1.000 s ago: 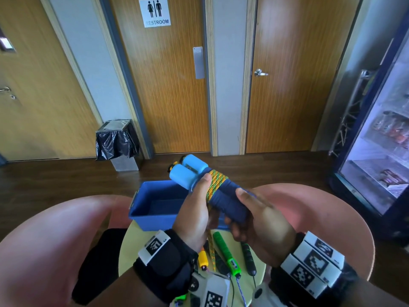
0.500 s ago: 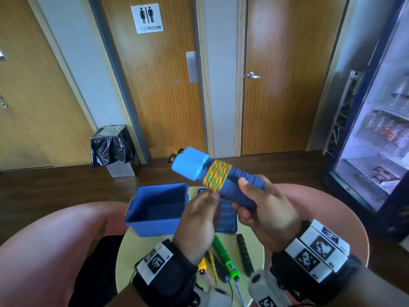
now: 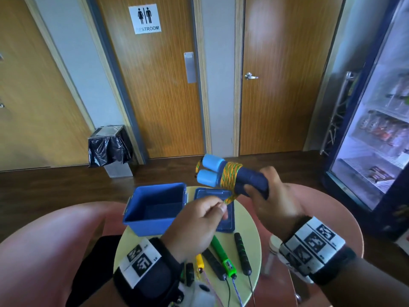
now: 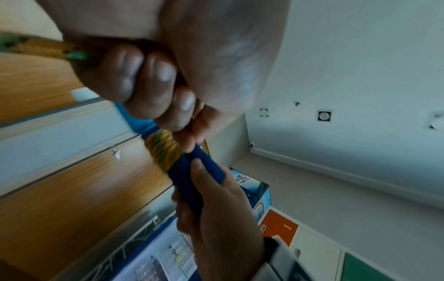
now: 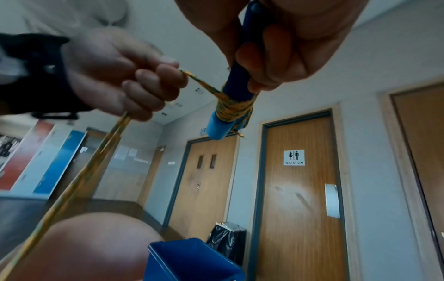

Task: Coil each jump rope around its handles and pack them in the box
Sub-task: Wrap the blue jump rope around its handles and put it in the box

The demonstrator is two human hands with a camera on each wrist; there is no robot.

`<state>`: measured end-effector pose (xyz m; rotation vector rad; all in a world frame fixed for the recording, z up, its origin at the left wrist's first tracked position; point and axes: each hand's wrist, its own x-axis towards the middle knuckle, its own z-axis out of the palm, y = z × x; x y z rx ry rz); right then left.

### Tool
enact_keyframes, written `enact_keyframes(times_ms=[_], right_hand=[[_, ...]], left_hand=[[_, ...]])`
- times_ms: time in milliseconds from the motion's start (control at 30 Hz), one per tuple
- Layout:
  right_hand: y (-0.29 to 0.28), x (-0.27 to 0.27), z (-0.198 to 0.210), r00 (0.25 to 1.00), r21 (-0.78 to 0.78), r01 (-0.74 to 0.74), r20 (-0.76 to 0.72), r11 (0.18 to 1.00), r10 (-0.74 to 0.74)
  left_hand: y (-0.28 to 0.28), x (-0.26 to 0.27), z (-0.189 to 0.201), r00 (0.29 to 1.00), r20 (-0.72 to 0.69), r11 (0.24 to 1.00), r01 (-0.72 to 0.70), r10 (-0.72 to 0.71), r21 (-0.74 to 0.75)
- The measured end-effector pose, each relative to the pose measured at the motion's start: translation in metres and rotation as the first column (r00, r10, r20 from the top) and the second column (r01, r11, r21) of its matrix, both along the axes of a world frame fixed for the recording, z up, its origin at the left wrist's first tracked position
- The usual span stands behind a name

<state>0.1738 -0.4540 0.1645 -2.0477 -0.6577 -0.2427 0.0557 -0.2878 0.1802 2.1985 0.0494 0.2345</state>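
My right hand (image 3: 261,191) grips the two dark blue handles (image 3: 250,180) of a jump rope, held together above the table, their light blue caps (image 3: 210,169) pointing away to the left. Orange and green rope (image 3: 230,178) is coiled around both handles near the caps. My left hand (image 3: 219,207) pinches the loose rope (image 5: 206,87) just below the coil; the rest of it trails down past my wrist (image 5: 72,182). The blue box (image 3: 155,207) stands open on the round table, below and left of the handles, with nothing visible inside.
The box lid (image 3: 221,209) lies flat to the right of the box. A green handle (image 3: 221,258), black handles (image 3: 242,253) and a yellow one (image 3: 199,262) lie on the yellow-green table (image 3: 250,218). Pink chairs (image 3: 44,240) flank the table. A fridge (image 3: 376,129) stands right.
My right hand carried the handles up and to the right. My left hand came off the bundle, dropped lower and now pulls the loose rope out from the coil.
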Motion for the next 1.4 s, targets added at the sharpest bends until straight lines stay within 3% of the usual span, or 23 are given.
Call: enact_keyframes(times_ms=[67,200,267,433,533,633,767,867,967,1067,1133,1200,1233,1300,1333,1400], right_hand=[[-0.002,-0.004,0.005,0.997,-0.185,-0.047,0.044,0.982,0.056],[0.002,-0.010,0.019,0.990,-0.503,-0.080,0.063,0.861,0.129],[0.002,-0.012,0.026,0.982,-0.572,-0.167,-0.022,0.803,0.189],[-0.002,-0.011,0.045,0.875,-0.502,-0.484,-0.263,0.717,0.407],[-0.007,-0.011,0.061,0.748,-0.417,-0.663,-0.393,0.622,0.534],[-0.009,-0.013,0.066,0.672,-0.378,-0.739,-0.481,0.558,0.563],[-0.010,-0.020,0.068,0.600,-0.250,-0.781,-0.557,0.572,0.575],[-0.011,-0.022,0.076,0.544,-0.148,-0.797,-0.598,0.586,0.588],[-0.002,-0.026,0.080,0.466,-0.005,-0.811,-0.609,0.585,0.642],[0.011,-0.033,0.078,0.410,0.201,-0.753,-0.601,0.626,0.686],[0.022,-0.039,0.079,0.353,0.314,-0.740,-0.571,0.595,0.741],[0.035,-0.047,0.082,0.326,0.387,-0.732,-0.524,0.561,0.787],[0.043,-0.052,0.083,0.328,0.431,-0.708,-0.499,0.558,0.802],[0.061,-0.064,0.083,0.342,0.538,-0.649,-0.426,0.538,0.837],[0.072,-0.071,0.082,0.352,0.589,-0.615,-0.390,0.524,0.851],[0.096,-0.085,0.081,0.411,0.650,-0.547,-0.340,0.527,0.846]], left_hand=[[0.008,0.001,0.009,0.998,0.003,0.988,0.060,-0.061,0.140],[0.019,0.004,0.021,0.993,-0.033,0.911,0.120,-0.116,0.394],[0.027,0.008,0.026,0.990,-0.047,0.882,0.138,-0.130,0.450],[0.045,0.016,0.029,0.980,0.011,0.799,0.154,-0.197,0.582],[0.048,0.011,0.024,0.959,0.068,0.826,0.201,-0.276,0.527],[0.046,0.005,0.022,0.932,0.100,0.828,0.255,-0.347,0.499],[0.048,0.005,0.022,0.919,0.101,0.837,0.296,-0.381,0.460],[0.052,0.004,0.019,0.928,0.079,0.888,0.321,-0.364,0.328],[0.059,0.000,0.020,0.949,0.093,0.951,0.293,-0.301,0.095],[0.069,-0.006,0.024,0.958,0.114,0.962,0.271,-0.265,-0.043],[0.081,-0.012,0.021,0.959,0.128,0.953,0.269,-0.253,-0.137],[0.094,-0.021,0.009,0.979,0.117,0.873,0.203,-0.167,-0.444],[0.102,-0.025,0.000,0.985,0.116,0.782,0.172,-0.128,-0.599],[0.106,-0.036,-0.008,0.981,0.171,0.617,0.189,-0.088,-0.764],[0.104,-0.041,-0.005,0.986,0.164,0.588,0.137,-0.008,-0.797],[0.098,-0.053,0.008,0.992,0.114,0.652,0.047,0.060,-0.757]])
